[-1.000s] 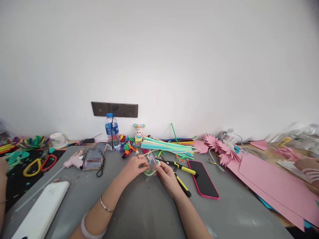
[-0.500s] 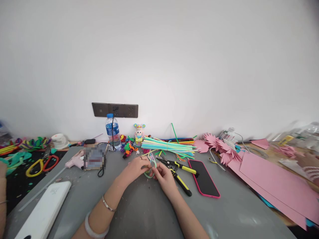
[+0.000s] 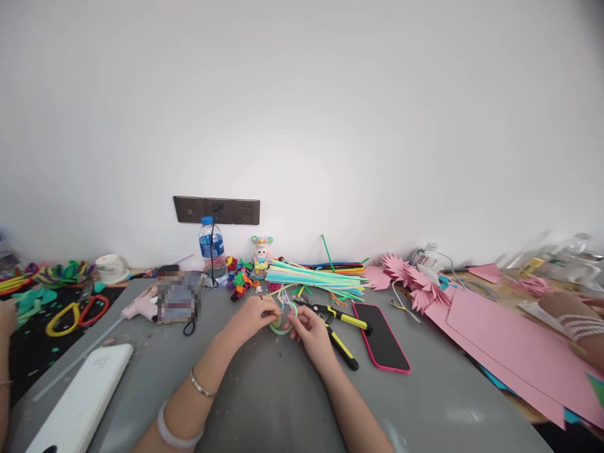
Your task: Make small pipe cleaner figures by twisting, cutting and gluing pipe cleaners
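My left hand (image 3: 258, 316) and my right hand (image 3: 311, 330) meet above the grey table. Between them is a pale green pipe cleaner (image 3: 282, 331) bent into a ring, its fuzzy strand pinched by the fingertips of both. Fingers partly hide the ring, and pale purple pieces show just behind it. Close to the right hand lie black-and-yellow pliers (image 3: 343, 347). Behind the hands is a bundle of pastel pipe cleaners (image 3: 316, 275), with short cut bits in front of it.
A phone (image 3: 384, 340) lies right of the pliers, beside pink paper sheets (image 3: 509, 346). Leftward are a glue gun (image 3: 141, 305), a white device (image 3: 82, 399) and scissors (image 3: 63, 319). A water bottle (image 3: 212, 255) and a figurine (image 3: 261, 255) stand near the wall. Other people's arms (image 3: 573, 318) show at both edges.
My hands have parted slightly, and more of the green ring shows between them. The view has shifted a little. At the right, another person's forearm reaches further into view.
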`<state>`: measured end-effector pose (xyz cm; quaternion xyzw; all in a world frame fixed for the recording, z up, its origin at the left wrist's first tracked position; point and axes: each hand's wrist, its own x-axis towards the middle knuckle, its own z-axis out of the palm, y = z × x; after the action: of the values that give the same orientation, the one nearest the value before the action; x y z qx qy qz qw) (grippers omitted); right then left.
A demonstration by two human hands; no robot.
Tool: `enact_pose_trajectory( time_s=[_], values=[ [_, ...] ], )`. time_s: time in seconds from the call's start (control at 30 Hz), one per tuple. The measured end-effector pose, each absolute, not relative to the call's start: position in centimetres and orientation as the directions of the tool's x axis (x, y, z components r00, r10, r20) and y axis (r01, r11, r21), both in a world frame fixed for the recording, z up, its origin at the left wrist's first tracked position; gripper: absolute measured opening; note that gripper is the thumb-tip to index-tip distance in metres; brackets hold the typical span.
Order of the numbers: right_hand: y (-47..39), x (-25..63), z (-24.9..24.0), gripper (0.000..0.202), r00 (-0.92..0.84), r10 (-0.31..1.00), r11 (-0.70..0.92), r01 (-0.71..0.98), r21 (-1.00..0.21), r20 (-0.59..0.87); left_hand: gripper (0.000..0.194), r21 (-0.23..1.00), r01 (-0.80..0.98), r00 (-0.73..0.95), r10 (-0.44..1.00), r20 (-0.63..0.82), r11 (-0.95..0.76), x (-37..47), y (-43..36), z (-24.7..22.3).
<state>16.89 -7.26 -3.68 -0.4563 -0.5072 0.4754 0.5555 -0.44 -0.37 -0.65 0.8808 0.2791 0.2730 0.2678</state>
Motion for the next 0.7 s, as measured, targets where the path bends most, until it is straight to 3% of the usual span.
enact_pose_trajectory(
  time_s=[0.2,0.4,0.7],
  values=[
    [-7.6,17.0,-3.1,0.043,-0.017,0.983,0.178,-0.087,-0.98,0.18,0.014,0.67,0.328,0.668,0.665,0.335,-0.667,-0.7,-0.3,-0.8],
    [-8.1,16.9,-3.1,0.035,0.201,0.932,0.239,0.285,-0.928,0.302,0.012,0.713,0.295,0.669,0.67,0.321,-0.636,-0.9,-0.1,-0.9],
    [-6.3,17.8,-3.4,0.035,0.186,0.909,0.217,0.556,-0.802,0.374,0.015,0.74,0.24,0.701,0.639,0.316,-0.629,-1.2,-0.1,-1.0]
  ],
)
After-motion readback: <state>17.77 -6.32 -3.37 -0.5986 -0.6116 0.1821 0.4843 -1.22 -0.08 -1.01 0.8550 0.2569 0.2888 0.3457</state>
